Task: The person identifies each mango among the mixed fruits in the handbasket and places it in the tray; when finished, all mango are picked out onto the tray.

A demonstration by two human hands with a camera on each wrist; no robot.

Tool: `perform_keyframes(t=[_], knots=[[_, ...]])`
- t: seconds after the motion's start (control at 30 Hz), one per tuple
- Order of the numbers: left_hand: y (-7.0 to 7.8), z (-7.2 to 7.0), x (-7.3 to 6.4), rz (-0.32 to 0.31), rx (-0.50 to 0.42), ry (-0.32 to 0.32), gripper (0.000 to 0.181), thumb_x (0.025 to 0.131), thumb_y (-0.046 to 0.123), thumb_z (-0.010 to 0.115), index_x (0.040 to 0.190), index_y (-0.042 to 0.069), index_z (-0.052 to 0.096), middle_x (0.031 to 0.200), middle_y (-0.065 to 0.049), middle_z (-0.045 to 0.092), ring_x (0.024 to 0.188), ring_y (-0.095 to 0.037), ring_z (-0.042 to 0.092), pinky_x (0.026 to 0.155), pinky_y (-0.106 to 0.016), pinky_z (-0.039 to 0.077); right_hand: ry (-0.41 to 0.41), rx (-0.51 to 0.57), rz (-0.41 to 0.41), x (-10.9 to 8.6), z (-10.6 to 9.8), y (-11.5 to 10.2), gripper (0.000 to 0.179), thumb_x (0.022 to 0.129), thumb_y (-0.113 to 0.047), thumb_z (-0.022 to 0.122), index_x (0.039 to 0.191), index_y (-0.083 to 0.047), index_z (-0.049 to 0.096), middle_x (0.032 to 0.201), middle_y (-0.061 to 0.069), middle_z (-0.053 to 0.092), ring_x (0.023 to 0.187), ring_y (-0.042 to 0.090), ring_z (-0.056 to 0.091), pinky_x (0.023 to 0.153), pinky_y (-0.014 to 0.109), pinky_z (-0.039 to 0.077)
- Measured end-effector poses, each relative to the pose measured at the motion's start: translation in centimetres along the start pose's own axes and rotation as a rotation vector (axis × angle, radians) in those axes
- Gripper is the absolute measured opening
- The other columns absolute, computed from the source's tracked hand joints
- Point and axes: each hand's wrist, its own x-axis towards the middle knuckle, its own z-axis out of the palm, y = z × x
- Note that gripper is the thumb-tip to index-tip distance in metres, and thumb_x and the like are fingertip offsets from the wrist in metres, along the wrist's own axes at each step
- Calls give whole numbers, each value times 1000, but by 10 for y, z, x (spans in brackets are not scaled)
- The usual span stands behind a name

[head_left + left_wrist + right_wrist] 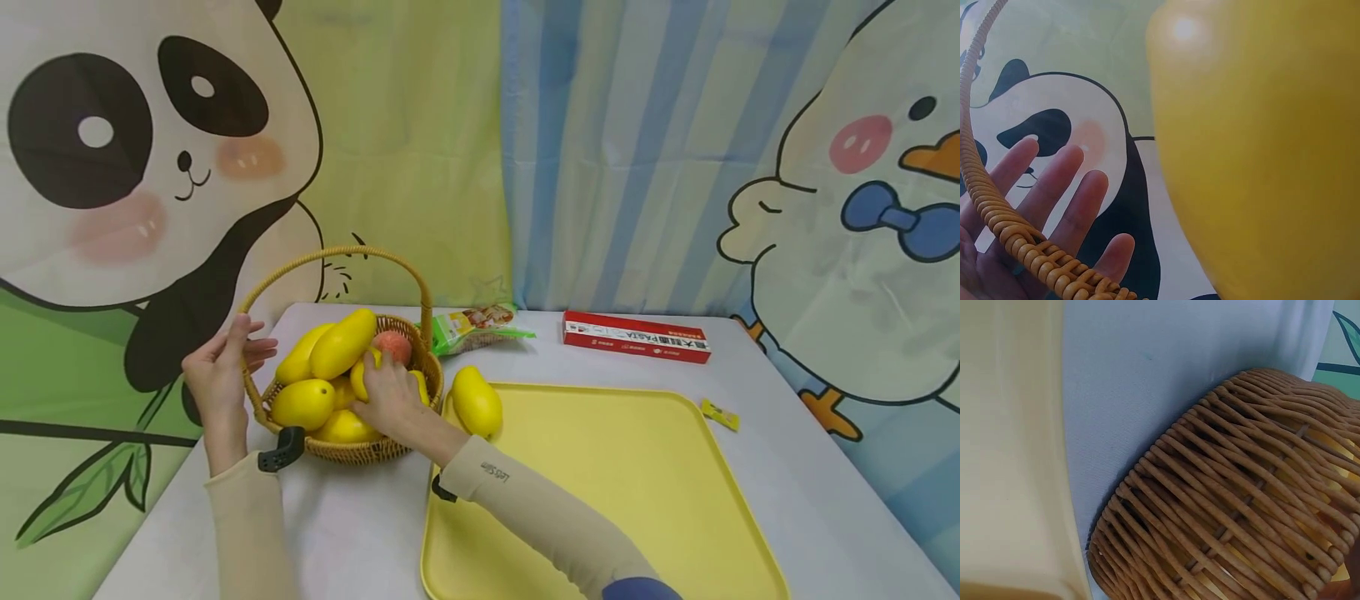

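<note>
A wicker basket [360, 452] with a tall handle [337, 252] stands at the left of the table, filled with several yellow mangoes [343, 343] and a reddish round fruit [393, 345]. My left hand [225, 358] is at the handle's left base; its fingers [1079, 206] extend loosely behind the woven handle without closing round it. Inside the basket, my right hand [393, 400] has its fingers and thumb bent about a yellow mango [360, 379]. The right wrist view shows the basket's woven side [1229, 500], with that hand mostly hidden.
A yellow tray [600, 475] lies right of the basket, with one mango [477, 402] at its upper-left corner. Farther back are a green food packet [476, 329] and a red pasta box [636, 337]. A small yellow wrapped packet [720, 414] lies beyond the tray's right edge.
</note>
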Motion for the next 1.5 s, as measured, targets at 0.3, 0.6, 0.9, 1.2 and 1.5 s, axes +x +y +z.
perform_keyframes(t=[0.3, 0.6, 0.9, 1.2, 1.5], knots=[[1, 2, 1, 5, 3, -4, 39, 81, 40, 75, 92, 2, 76, 66, -1, 72, 57, -13, 69, 63, -19, 53, -8, 7, 14, 2, 2, 1, 72, 86, -47, 67, 143, -13, 38, 125, 7, 53, 92, 18, 61, 62, 29, 52], [1, -1, -2, -34, -2, 13, 39, 81, 40, 75, 92, 3, 76, 66, -1, 72, 56, -13, 69, 63, -19, 53, 1, 8, -3, 0, 5, 1, 62, 87, -39, 68, 139, -15, 42, 124, 8, 54, 87, 19, 60, 53, 28, 48], [1, -1, -2, -28, -2, 8, 39, 81, 40, 75, 92, 3, 76, 66, -1, 72, 57, -13, 69, 62, -19, 53, 7, 22, -30, -6, -2, 9, 61, 88, -35, 66, 140, -12, 43, 119, 7, 59, 86, 19, 63, 58, 29, 51], [1, -1, -1, -21, -14, 6, 40, 81, 39, 75, 94, 2, 76, 66, -2, 72, 57, -14, 69, 63, -19, 53, -2, 148, -80, -18, -17, 23, 63, 88, -33, 67, 142, -10, 44, 132, 10, 56, 75, 17, 62, 59, 26, 51], [0, -1, -2, -17, 1, 9, 39, 81, 40, 75, 94, 2, 76, 66, 0, 72, 57, -13, 69, 62, -20, 53, 10, 290, -108, -27, -23, 33, 62, 86, -29, 68, 140, -8, 46, 131, 12, 57, 61, 13, 52, 57, 23, 46]])
